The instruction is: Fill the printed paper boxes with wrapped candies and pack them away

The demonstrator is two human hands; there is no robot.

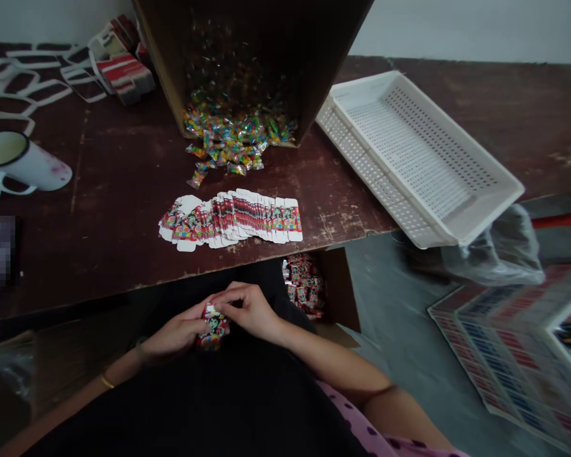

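Over my lap, my left hand [189,327] is closed around a small printed candy box [214,322], red with a green cartoon figure. The thumb and fingers of my right hand [248,309] are pinched at the white flap on the box's top end. On the table just ahead lies a fanned row of flat printed cartons [242,216], overlapping one another. Behind it, wrapped colourful candies [235,152] spill from a large cardboard box [169,82] tipped on its side. What is inside the small box cannot be seen.
A white perforated basket [356,149] overhangs the table's front edge at right. Below the brown table [124,254], an open carton of filled-looking packs [304,285] stands by my legs. At left are an enamel mug [42,165] and paper frames [21,82]. Plastic crates [504,343] stand lower right.
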